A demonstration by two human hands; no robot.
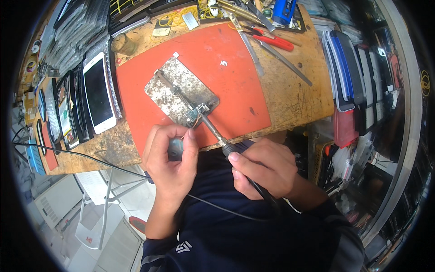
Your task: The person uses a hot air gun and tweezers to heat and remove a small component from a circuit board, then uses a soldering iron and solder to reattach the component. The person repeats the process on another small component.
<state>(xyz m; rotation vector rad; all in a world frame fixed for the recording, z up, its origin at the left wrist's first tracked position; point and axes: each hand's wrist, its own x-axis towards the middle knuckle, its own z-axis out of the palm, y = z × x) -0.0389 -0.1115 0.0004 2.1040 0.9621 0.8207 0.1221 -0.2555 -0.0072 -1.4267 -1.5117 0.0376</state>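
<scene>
My right hand (263, 170) grips a soldering iron (216, 130) by its dark handle, and the metal tip reaches a small green circuit board (195, 113). That board sits at the near end of a stained metal clamp holder (199, 88) with a sliding bar. With thumb and forefinger, my left hand (170, 156) pinches a thin wire (197, 121) whose far end runs up to the board beside the iron's tip. Partly hidden in the left palm is a round grey-blue thing (175, 148), perhaps a spool. Whether the tip touches the wire is too small to tell.
The holder lies on a red mat (240, 90) on a wooden bench (290, 102). White-framed phone (99, 93) and other phone parts stand at left. Red-handled pliers (274, 41) and tweezers (285, 63) lie at the far right. A black cable (90, 158) crosses my front.
</scene>
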